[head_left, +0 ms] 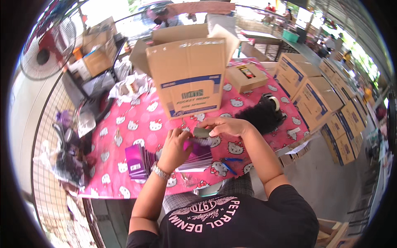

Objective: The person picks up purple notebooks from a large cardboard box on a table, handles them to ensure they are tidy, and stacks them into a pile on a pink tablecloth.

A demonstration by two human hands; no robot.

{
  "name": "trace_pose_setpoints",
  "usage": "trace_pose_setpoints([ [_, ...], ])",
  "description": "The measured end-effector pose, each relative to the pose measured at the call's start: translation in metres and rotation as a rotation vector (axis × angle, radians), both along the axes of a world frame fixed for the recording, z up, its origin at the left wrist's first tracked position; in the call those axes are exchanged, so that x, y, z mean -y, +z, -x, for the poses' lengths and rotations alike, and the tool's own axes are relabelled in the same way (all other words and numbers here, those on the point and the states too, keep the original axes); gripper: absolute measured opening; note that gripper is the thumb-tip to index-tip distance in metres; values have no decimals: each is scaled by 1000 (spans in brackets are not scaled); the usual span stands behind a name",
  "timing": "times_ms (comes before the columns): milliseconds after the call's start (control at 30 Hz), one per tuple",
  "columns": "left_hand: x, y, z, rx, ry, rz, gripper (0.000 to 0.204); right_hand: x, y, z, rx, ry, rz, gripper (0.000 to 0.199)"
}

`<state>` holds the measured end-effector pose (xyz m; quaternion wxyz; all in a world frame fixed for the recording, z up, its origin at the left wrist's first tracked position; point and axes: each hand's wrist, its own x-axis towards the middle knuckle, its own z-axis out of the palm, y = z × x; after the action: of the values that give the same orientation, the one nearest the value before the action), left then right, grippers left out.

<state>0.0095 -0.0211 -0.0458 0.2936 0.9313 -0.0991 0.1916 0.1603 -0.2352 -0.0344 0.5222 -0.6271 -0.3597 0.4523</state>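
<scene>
In the head view, the left hand (pixel 175 146) sits just below centre, its fingers curled around a purple notebook (pixel 194 145) held over the table (pixel 124 124). The right hand (pixel 225 126), at about two o'clock from the left, pinches a small dark block (pixel 202 132) against the notebook's top edge, fingers closed on it. Under both hands lies a stack of notebooks (pixel 196 162); a second purple pile (pixel 138 161) stands at nine o'clock from the left hand, near the wrist. Two blue pens (pixel 229 163) lie at four o'clock from the stack. An open carton (pixel 188 76) stands upright at twelve o'clock. A black tape dispenser (pixel 266 111) rests at two o'clock from the right hand, and a small open box (pixel 246 77) lies beyond it.
</scene>
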Motion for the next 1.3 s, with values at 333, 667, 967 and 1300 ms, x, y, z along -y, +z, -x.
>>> trace_pose_setpoints([
  [333, -18, 5, 1, -76, -40, 187, 18, -13, -26, -15, -438, -5, -354, 67],
  [667, -13, -5, 15, -86, -58, 261, 27, -4, -7, 6, 92, 62, -113, 51],
  [967, 6, 5, 11, 79, 117, 53, 34, -14, -63, -26, 115, -291, -79, 47],
  [1300, 11, -5, 4, -55, 170, 79, 27, -11, -57, -13, 529, -191, -33, 40],
])
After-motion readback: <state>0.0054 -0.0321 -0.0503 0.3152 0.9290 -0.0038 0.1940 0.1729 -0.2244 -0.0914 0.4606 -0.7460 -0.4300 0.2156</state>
